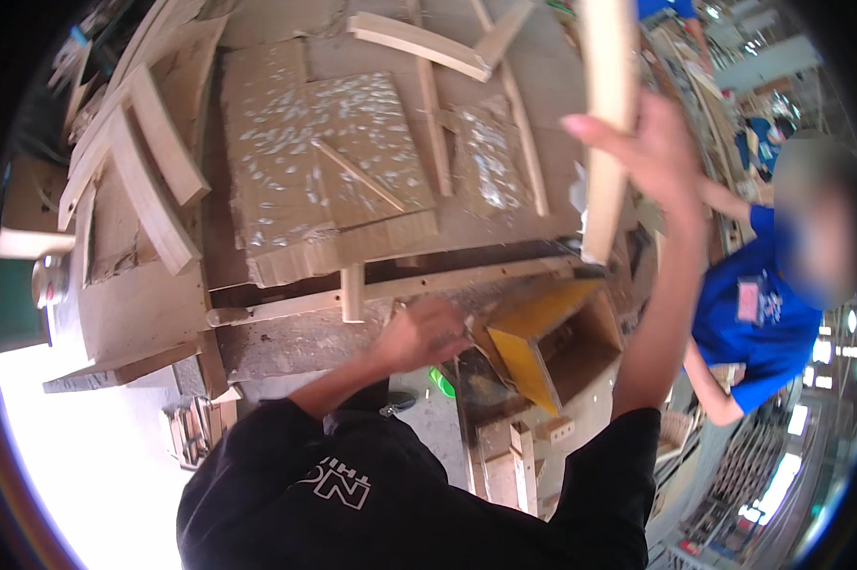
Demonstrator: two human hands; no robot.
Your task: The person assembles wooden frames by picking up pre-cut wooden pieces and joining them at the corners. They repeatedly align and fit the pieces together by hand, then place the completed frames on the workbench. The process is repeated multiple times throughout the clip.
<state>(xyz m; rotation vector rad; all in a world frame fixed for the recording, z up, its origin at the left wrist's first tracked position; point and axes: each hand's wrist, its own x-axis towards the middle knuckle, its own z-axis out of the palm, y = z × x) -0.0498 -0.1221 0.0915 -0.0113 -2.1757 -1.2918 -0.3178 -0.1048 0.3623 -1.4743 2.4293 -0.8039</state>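
Note:
My right hand (658,157) is raised on the right side, gripping a long pale wooden slat (607,204) held nearly upright. Its thumb lies across the slat's face while the other fingers are mostly hidden behind it. Lower down, my left hand (422,334) hovers by the bench's near edge with its fingers curled; what they hold, if anything, cannot be made out. Just right of that hand stands an open wooden box (580,347) with yellow faces. A wooden rail (409,288) with small holes runs along the bench edge beyond the left hand.
Cardboard (276,161) spotted with whitish glue lies on the bench, a thin stick (357,176) across it. Curved wooden pieces (148,190) are stacked at left; a joined frame piece (419,46) lies at the back. A person in a blue shirt (761,304) stands close on the right.

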